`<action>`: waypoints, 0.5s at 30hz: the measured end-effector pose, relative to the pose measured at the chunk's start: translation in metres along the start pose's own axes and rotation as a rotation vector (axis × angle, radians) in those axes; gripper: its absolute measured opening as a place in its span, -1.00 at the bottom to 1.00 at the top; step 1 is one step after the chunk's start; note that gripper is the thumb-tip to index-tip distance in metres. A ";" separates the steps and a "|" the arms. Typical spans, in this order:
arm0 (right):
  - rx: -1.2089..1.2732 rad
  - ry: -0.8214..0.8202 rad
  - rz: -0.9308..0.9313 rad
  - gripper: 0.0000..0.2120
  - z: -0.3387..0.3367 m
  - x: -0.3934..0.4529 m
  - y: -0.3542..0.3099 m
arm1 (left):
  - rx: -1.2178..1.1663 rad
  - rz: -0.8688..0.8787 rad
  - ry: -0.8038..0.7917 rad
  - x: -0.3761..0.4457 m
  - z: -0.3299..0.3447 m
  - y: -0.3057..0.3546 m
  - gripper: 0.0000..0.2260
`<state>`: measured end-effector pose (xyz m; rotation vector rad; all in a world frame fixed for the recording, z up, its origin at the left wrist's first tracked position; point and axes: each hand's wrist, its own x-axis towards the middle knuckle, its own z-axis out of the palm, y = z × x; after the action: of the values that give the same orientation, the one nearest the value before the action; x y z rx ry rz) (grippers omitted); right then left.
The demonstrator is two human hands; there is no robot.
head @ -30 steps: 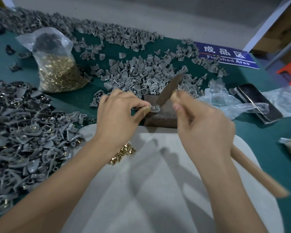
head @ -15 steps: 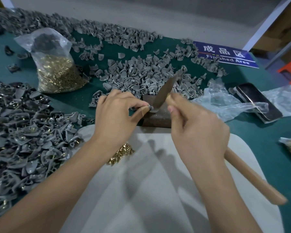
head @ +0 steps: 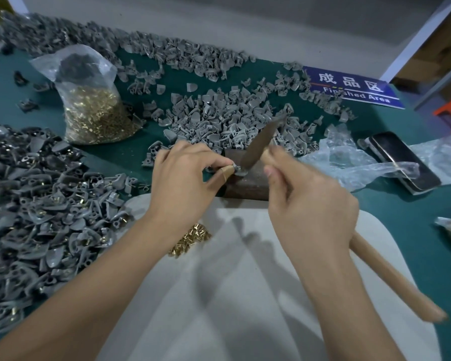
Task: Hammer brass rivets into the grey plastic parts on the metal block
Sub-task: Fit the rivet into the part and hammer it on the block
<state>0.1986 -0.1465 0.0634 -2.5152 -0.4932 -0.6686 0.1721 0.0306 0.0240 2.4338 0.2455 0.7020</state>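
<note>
A rusty brown metal block (head: 248,184) stands on the green table just beyond a white cloth. My left hand (head: 185,183) pinches a small grey plastic part (head: 237,170) on the block's top, with a taped thumb beside it. My right hand (head: 310,207) grips a hammer by its wooden handle (head: 391,280). The hammer's narrow metal head (head: 261,142) rests with its lower tip on the part. A small heap of loose brass rivets (head: 190,238) lies on the cloth under my left wrist.
Grey plastic parts (head: 219,121) lie heaped behind the block, and a darker pile (head: 37,199) fills the left side. A plastic bag of brass rivets (head: 94,110) stands at back left. To the right lie a phone (head: 401,160), crumpled plastic (head: 349,162) and a blue sign (head: 349,87).
The hammer head rose a little and came back down onto the part. My left hand kept its pinch on the part at the block.
</note>
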 end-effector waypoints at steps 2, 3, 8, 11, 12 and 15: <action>-0.016 -0.029 0.030 -0.74 0.000 0.001 0.002 | -0.001 -0.002 0.002 0.000 -0.001 0.000 -0.92; 0.003 0.003 0.052 -0.73 -0.001 0.002 0.003 | -0.002 0.000 -0.001 0.000 0.000 0.000 -0.92; -0.029 -0.056 0.008 -0.72 -0.001 0.002 0.002 | -0.012 -0.002 0.002 0.000 0.000 0.000 -0.92; 0.025 0.033 0.051 -0.71 -0.003 0.002 0.001 | -0.020 0.004 0.007 0.000 0.000 0.000 -0.93; 0.047 0.067 0.048 -0.70 -0.003 0.002 -0.001 | -0.021 0.007 0.007 0.001 0.000 -0.001 -0.93; -0.024 -0.016 -0.020 -0.72 -0.001 -0.001 -0.002 | -0.023 0.007 0.000 0.000 0.000 -0.001 -0.91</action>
<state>0.1971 -0.1456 0.0642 -2.5430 -0.5194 -0.6668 0.1722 0.0313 0.0229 2.4137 0.2271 0.7037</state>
